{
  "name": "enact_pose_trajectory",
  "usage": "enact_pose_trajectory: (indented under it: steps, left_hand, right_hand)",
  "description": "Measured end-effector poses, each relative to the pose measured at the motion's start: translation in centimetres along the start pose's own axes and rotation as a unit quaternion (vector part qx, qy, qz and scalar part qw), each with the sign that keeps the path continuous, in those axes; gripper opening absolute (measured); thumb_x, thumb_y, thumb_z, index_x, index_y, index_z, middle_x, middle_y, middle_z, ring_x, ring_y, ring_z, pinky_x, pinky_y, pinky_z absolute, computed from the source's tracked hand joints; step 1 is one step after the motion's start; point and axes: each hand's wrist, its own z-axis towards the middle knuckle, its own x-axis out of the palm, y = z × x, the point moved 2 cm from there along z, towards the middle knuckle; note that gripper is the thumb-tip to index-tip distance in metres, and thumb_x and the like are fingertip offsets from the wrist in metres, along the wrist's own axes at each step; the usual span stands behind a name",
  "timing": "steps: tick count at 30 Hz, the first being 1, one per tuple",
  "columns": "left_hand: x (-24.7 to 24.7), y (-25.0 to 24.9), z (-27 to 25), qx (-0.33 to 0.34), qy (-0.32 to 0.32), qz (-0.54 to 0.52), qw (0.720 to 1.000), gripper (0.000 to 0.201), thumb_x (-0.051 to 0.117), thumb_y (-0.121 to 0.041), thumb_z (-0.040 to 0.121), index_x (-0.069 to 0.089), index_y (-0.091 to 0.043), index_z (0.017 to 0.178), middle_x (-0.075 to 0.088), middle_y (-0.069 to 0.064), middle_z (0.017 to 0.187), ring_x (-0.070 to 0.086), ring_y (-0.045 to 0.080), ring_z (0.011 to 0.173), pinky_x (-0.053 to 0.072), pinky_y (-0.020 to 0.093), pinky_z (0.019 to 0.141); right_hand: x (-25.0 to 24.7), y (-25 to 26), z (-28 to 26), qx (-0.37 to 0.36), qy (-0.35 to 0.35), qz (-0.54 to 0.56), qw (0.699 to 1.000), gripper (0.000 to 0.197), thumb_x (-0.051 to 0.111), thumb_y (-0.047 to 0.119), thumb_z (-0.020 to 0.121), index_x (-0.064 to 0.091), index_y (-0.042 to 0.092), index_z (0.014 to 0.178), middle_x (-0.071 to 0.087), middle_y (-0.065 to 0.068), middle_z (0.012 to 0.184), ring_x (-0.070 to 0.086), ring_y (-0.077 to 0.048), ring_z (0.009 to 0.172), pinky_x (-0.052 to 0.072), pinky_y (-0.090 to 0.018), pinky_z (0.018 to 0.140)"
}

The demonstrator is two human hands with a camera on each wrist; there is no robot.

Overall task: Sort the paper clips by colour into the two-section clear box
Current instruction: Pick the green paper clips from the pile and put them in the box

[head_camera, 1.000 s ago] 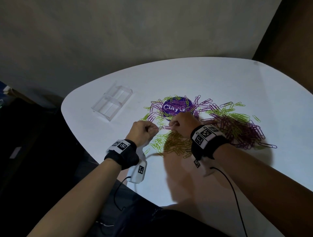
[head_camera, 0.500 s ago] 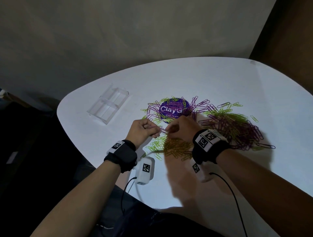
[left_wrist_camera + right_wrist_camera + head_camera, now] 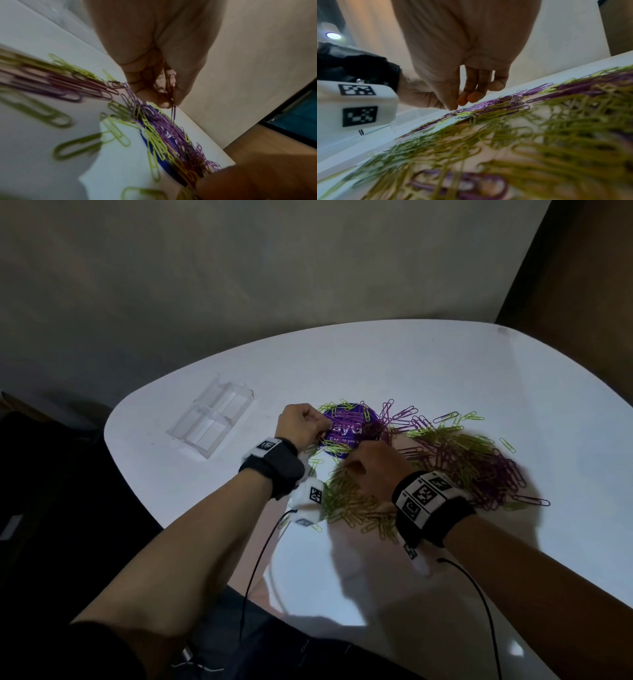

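Green and purple paper clips [image 3: 455, 453] lie mixed in a wide pile on the white table [image 3: 394, 364]. The clear two-section box [image 3: 212, 422] stands at the far left, apart from both hands. My left hand [image 3: 322, 428] is curled over the purple lid [image 3: 349, 428]. In the left wrist view my left hand [image 3: 169, 102] pinches purple clips [image 3: 172, 86] between thumb and fingers. My right hand [image 3: 356, 455] hovers low over the pile. Its fingers [image 3: 471, 96] point down at the purple clips [image 3: 489, 104], and I see nothing between them.
A round purple lid with white lettering lies under clips at the pile's left end. Mostly green clips [image 3: 352, 505] are bunched near the table's front edge, beneath my right wrist. Black cables [image 3: 479, 594] trail from both wrist cameras. A wall stands behind the table.
The hands were together over the pile and have parted. My left hand has moved away to the left with purple clips, and my right hand has dropped back to the pile.
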Motion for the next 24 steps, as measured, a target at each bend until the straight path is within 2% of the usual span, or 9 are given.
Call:
enact_pose_trajectory:
  steps: [5,7,10,12,14,17,19,22,24]
  left_hand:
    - [-0.3,-0.8,0.2,0.040,0.018,0.116,0.992,0.016,0.069,-0.012,0.083,0.071,-0.005,0.097,0.069,0.008,0.082,0.061,0.013,0.072,0.045,0.008,0.061]
    - [-1.4,-0.4,-1.0,0.119,0.019,0.219,0.968,0.024,0.052,-0.004,0.088,0.071,-0.006,0.103,0.071,0.011,0.098,0.064,0.021,0.088,0.045,0.015,0.077]
    - [-1.5,1.2,-3.7,0.258,0.118,0.294,0.913,0.047,0.037,0.002,0.069,0.071,-0.002,0.102,0.070,0.017,0.102,0.064,0.032,0.096,0.048,0.032,0.086]
    - [-0.7,2.8,-5.1,0.300,0.191,0.336,0.872,0.045,0.046,0.001,0.067,0.067,0.001,0.107,0.068,0.019,0.101,0.063,0.035,0.093,0.052,0.038,0.082]
    - [-0.3,3.8,-6.2,0.325,0.207,0.370,0.845,0.038,0.063,-0.010,0.074,0.064,0.001,0.111,0.064,0.020,0.104,0.062,0.036,0.093,0.055,0.041,0.078]
    - [-0.6,4.0,-7.4,0.353,0.195,0.374,0.835,0.047,0.043,-0.025,0.077,0.065,0.003,0.107,0.062,0.021,0.102,0.062,0.038,0.091,0.056,0.041,0.072]
    - [-0.4,3.2,-7.3,0.346,0.190,0.363,0.844,0.059,0.034,-0.022,0.069,0.060,0.003,0.116,0.059,0.020,0.112,0.058,0.038,0.101,0.053,0.044,0.081]
    - [1.0,1.8,-6.6,0.335,0.205,0.346,0.852,0.058,0.032,-0.023,0.078,0.054,0.001,0.125,0.058,0.019,0.118,0.055,0.035,0.107,0.050,0.045,0.089]
    - [1.7,1.9,-6.6,0.326,0.229,0.350,0.848,0.050,0.044,-0.025,0.082,0.056,0.003,0.122,0.060,0.020,0.112,0.057,0.036,0.100,0.051,0.048,0.083]
  right_hand:
    - [0.0,-0.9,0.3,-0.007,0.039,-0.131,0.991,0.042,0.045,0.022,0.094,0.046,0.022,0.136,0.036,0.001,0.145,0.030,-0.023,0.136,0.029,-0.046,0.109]
    - [0.1,-1.0,0.5,-0.006,0.076,-0.163,0.984,0.046,0.040,0.025,0.097,0.034,0.023,0.142,0.025,0.004,0.152,0.021,-0.019,0.141,0.022,-0.048,0.111]
    - [0.0,-1.4,0.9,0.003,0.083,-0.177,0.981,0.050,0.041,0.026,0.095,0.029,0.023,0.144,0.026,0.004,0.152,0.022,-0.017,0.140,0.021,-0.048,0.111]
    - [-0.2,-1.6,0.9,0.002,0.086,-0.167,0.982,0.053,0.044,0.023,0.093,0.029,0.022,0.144,0.026,0.003,0.152,0.022,-0.018,0.140,0.021,-0.047,0.112]
    - [-0.5,-1.7,0.7,0.002,0.086,-0.164,0.983,0.054,0.043,0.021,0.094,0.028,0.022,0.145,0.026,0.003,0.152,0.022,-0.019,0.140,0.022,-0.045,0.112]
    - [-1.0,-2.2,0.5,0.014,0.069,-0.171,0.983,0.053,0.043,0.023,0.095,0.028,0.020,0.145,0.027,0.001,0.151,0.024,-0.021,0.139,0.028,-0.044,0.112]
    - [-1.2,-2.3,0.4,0.016,0.065,-0.154,0.986,0.053,0.043,0.022,0.095,0.029,0.020,0.146,0.026,0.000,0.152,0.024,-0.022,0.139,0.028,-0.043,0.113]
    - [-0.8,-2.2,0.2,0.004,0.063,-0.155,0.986,0.051,0.045,0.022,0.094,0.033,0.021,0.144,0.029,0.001,0.151,0.027,-0.023,0.137,0.029,-0.042,0.112]
    - [-0.7,-2.3,0.0,0.014,0.059,-0.157,0.986,0.049,0.046,0.023,0.094,0.036,0.021,0.142,0.030,0.001,0.150,0.028,-0.023,0.137,0.032,-0.044,0.110]
